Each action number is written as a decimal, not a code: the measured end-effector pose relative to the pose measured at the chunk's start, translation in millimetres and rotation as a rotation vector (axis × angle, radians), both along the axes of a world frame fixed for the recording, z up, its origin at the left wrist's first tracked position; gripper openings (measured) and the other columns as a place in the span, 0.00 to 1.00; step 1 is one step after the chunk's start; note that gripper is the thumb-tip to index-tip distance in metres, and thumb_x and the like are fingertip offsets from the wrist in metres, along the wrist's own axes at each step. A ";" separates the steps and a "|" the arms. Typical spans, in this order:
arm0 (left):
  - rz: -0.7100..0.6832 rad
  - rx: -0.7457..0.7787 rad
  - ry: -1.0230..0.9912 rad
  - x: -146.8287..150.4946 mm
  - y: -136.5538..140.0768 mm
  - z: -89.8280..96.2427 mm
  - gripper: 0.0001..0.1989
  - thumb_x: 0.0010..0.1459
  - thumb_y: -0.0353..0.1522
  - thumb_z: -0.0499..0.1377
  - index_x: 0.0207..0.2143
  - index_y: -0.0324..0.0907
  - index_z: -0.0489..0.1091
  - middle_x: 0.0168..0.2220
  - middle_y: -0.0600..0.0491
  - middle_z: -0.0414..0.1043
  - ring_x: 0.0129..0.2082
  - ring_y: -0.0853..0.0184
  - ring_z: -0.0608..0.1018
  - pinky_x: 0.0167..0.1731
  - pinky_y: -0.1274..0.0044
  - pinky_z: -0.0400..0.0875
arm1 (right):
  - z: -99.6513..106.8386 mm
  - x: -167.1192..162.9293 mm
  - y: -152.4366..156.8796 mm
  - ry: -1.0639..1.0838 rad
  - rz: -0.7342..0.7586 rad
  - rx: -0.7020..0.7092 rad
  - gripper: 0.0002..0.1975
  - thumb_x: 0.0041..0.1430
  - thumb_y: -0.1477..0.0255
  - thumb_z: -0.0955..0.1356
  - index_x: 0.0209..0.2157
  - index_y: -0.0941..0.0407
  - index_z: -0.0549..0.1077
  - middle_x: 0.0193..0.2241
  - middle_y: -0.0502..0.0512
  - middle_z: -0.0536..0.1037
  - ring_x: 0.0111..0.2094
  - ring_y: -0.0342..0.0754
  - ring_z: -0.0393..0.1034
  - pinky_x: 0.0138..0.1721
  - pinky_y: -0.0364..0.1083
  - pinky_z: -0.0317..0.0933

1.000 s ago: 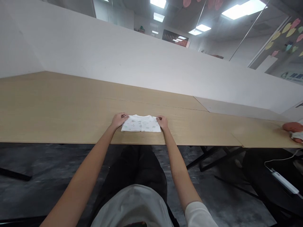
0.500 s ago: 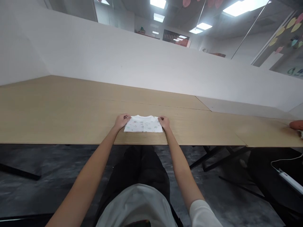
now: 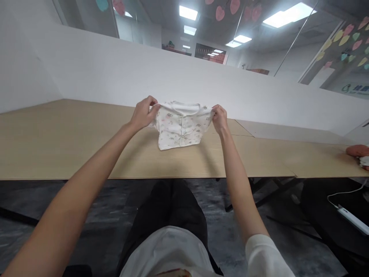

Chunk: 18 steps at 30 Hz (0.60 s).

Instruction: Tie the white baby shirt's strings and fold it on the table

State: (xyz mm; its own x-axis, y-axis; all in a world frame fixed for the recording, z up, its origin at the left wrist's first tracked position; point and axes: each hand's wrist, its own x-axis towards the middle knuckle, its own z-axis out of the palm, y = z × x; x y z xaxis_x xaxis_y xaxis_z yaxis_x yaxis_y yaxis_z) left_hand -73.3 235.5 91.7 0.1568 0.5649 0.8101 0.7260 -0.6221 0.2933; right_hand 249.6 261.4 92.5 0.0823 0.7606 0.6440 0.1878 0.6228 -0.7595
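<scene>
A small white baby shirt with a scattered print and a buttoned front hangs in the air above the table. My left hand pinches it at the left shoulder, thumb against fingers. At the opposite shoulder my right hand grips the cloth with its fingers closed. Between the hands the neckline is spread fairly wide, and the lower hem dangles over the tabletop. Shadows of the arms and shirt fall on the wooden table.
A white wall with glass above it rises behind the table. At the far right edge lie an orange item and some white cloth. Below them, a white power strip with a cable rests on a black chair.
Both hands have lifted the shirt off the table, up and away from me, and moved farther apart. The folded shirt has opened out and its buttoned front now shows.
</scene>
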 end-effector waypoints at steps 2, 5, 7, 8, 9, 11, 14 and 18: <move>0.003 0.006 0.004 1.5 -2.0 13.4 0.14 0.62 0.42 0.48 0.39 0.41 0.63 0.33 0.51 0.70 0.34 0.66 0.71 0.39 0.74 0.66 | 16.5 9.6 -4.8 -0.095 0.006 0.004 0.10 0.57 0.67 0.63 0.25 0.54 0.60 0.22 0.46 0.57 0.24 0.41 0.55 0.26 0.40 0.53; 0.050 -0.076 0.026 -0.6 7.0 10.2 0.14 0.63 0.42 0.47 0.42 0.41 0.64 0.29 0.52 0.69 0.30 0.65 0.71 0.35 0.74 0.66 | 19.8 13.5 -3.6 -0.287 -0.072 -0.023 0.06 0.57 0.69 0.63 0.28 0.55 0.65 0.22 0.47 0.62 0.24 0.41 0.57 0.27 0.41 0.54; 0.111 -0.185 0.105 -4.6 19.7 -6.0 0.15 0.62 0.42 0.48 0.43 0.42 0.65 0.26 0.52 0.69 0.29 0.62 0.72 0.35 0.73 0.66 | 7.5 8.8 3.9 -0.467 -0.157 -0.076 0.05 0.57 0.70 0.62 0.32 0.56 0.68 0.23 0.48 0.67 0.24 0.42 0.59 0.28 0.41 0.55; 0.149 -0.248 0.163 -6.7 26.7 -17.6 0.15 0.62 0.42 0.49 0.43 0.42 0.65 0.26 0.51 0.69 0.30 0.61 0.73 0.35 0.72 0.66 | -2.5 4.8 9.0 -0.575 -0.207 -0.113 0.06 0.57 0.70 0.62 0.33 0.56 0.70 0.24 0.49 0.69 0.25 0.43 0.61 0.29 0.41 0.55; 0.183 -0.306 0.231 -8.4 33.3 -31.0 0.16 0.61 0.42 0.50 0.43 0.42 0.66 0.27 0.50 0.70 0.31 0.59 0.74 0.36 0.72 0.66 | -14.4 0.2 14.5 -0.698 -0.255 -0.153 0.07 0.58 0.70 0.62 0.34 0.57 0.71 0.26 0.51 0.72 0.27 0.44 0.64 0.30 0.42 0.57; 0.277 -0.433 0.337 -10.1 43.7 -61.4 0.16 0.59 0.42 0.51 0.43 0.42 0.67 0.29 0.47 0.73 0.34 0.56 0.76 0.37 0.71 0.66 | -42.2 -9.7 25.3 -0.940 -0.369 -0.253 0.09 0.58 0.69 0.64 0.36 0.57 0.73 0.30 0.56 0.76 0.33 0.48 0.68 0.35 0.43 0.59; 0.360 -0.588 0.390 -9.1 48.4 -106.2 0.20 0.59 0.43 0.49 0.46 0.41 0.67 0.32 0.44 0.75 0.37 0.54 0.77 0.39 0.71 0.66 | -86.5 -20.4 36.3 -1.153 -0.361 -0.371 0.14 0.61 0.63 0.64 0.40 0.56 0.74 0.36 0.59 0.78 0.38 0.51 0.71 0.39 0.44 0.61; 0.322 -0.673 0.374 -15.9 44.1 -142.2 0.20 0.56 0.44 0.52 0.41 0.40 0.70 0.36 0.41 0.76 0.41 0.51 0.76 0.46 0.66 0.63 | -128.4 -14.0 40.9 -1.149 -0.231 -0.467 0.17 0.57 0.58 0.68 0.42 0.55 0.76 0.40 0.57 0.79 0.42 0.51 0.72 0.41 0.43 0.62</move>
